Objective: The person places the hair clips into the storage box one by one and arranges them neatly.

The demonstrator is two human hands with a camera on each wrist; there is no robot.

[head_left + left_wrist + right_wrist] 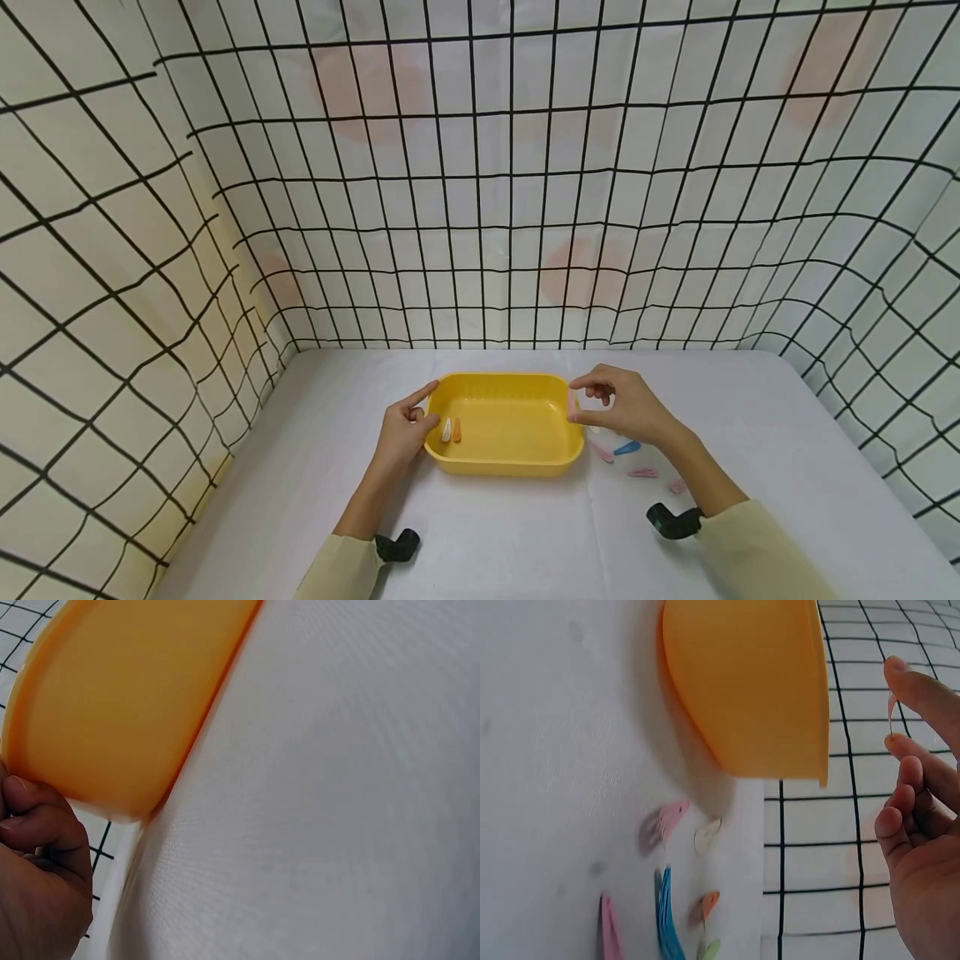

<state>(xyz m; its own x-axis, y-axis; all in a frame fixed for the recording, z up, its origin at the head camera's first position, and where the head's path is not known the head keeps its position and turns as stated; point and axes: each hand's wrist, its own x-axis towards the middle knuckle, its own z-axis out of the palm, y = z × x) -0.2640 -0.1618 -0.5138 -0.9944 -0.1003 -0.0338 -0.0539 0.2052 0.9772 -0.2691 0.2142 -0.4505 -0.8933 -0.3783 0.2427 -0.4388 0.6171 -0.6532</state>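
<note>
A yellow plastic tray (506, 468) stands on the table, with a white hair clip (446, 430) and an orange hair clip (457, 430) inside at its left end. My left hand (403, 432) grips the tray's left rim, thumb and forefinger on the edge. Between thumb and forefinger my right hand (628, 404) pinches a light pink hair clip (572, 403) by its two ends, over the tray's right rim. From the right wrist this clip (891, 714) shows edge-on, as a thin curved strip, above the level of the tray.
Right of the tray lie several loose hair clips: a blue one (627, 447), pink ones (642, 472), an orange one (709, 903) and a cream one (707, 835). Black grid netting (510, 225) over white cloth walls in the table's back and sides.
</note>
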